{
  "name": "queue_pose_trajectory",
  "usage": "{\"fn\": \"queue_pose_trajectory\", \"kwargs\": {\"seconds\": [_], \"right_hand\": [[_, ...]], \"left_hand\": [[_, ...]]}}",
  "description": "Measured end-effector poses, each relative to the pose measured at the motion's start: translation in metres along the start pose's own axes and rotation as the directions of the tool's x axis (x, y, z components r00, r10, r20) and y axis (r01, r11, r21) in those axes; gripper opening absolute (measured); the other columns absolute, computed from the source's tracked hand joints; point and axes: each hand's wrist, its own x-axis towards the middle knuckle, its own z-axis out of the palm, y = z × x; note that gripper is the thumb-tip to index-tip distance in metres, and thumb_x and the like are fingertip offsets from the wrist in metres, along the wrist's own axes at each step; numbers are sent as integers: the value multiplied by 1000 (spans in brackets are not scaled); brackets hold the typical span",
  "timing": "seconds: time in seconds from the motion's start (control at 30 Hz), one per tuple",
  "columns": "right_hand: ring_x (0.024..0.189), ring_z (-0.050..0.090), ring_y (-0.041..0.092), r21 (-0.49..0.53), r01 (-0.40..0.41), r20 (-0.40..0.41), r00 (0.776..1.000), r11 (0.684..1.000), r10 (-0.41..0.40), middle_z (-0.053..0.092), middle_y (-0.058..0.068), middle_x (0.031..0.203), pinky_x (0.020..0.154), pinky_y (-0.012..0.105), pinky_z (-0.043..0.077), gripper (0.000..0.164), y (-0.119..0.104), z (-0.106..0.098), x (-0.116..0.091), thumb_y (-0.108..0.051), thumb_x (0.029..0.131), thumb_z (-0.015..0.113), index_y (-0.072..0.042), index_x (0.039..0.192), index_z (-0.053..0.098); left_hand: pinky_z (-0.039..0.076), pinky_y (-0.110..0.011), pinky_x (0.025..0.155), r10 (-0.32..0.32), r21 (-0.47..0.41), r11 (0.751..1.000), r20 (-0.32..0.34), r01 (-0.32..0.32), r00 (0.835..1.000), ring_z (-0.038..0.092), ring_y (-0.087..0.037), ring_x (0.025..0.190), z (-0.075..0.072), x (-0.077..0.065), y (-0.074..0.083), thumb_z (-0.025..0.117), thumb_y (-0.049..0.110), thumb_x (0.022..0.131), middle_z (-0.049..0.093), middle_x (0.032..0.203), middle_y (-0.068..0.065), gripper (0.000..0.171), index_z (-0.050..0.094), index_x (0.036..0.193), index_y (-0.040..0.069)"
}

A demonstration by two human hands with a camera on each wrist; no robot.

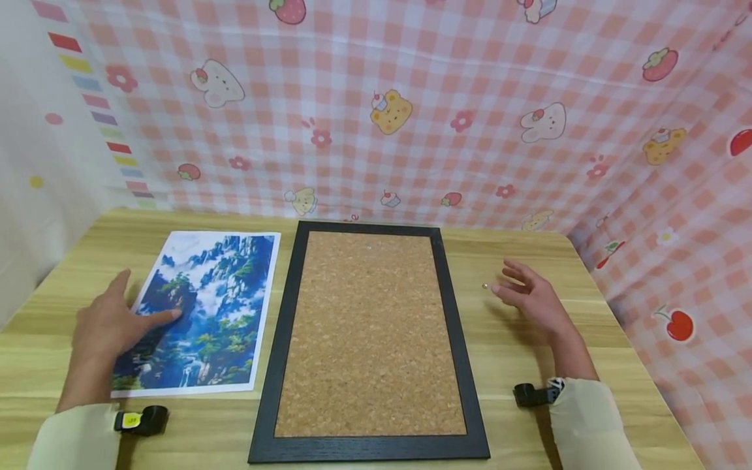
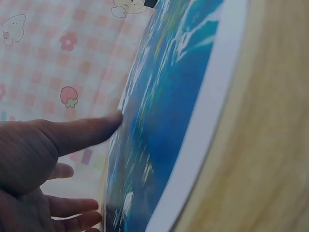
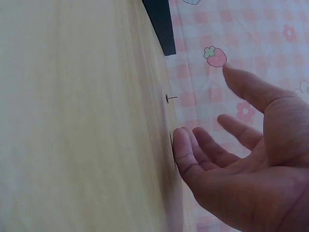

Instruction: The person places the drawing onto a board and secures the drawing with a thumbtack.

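Across the tabletop point(image 1: 205, 427), 1 black-framed corkboard point(image 1: 376, 339) lies flat in the middle, presumably so each hand can reach it. To its left sits the landscape print point(image 1: 220, 307), face up, and here's the left hand point(image 1: 107, 329), fingers relaxed and spread, thumb resting on the picture, seemingly to steady it. Over to the right, the right hand point(image 1: 539, 303) is loosely curved, grasping nothing, just beside 1 tiny tack point(image 1: 484, 286), resting on its head, so its point sticks up.
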Motion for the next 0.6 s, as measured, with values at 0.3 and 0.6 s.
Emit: {"fn": "queue_pose_trajectory", "kwargs": {"seconds": [0.3,0.6], "right_hand": [[127,43,34,-24,-38,55,998,999,39,34,18,148,96,37,43,75,2,1,7,-37,89,61,-12,149,25],[114,49,27,-65,-25,28,999,998,27,43,18,141,75,21,50,64,3,6,12,-30,90,62,-7,144,36]], "left_hand": [[26,-71,96,-12,-21,1000,23,12,1000,24,-61,122,0,0,0,77,39,73,20,141,-40,113,3,149,-1],[29,-71,94,-27,-28,999,14,28,1000,31,-58,116,3,2,1,78,30,73,32,132,-42,109,6,149,-1]]}}
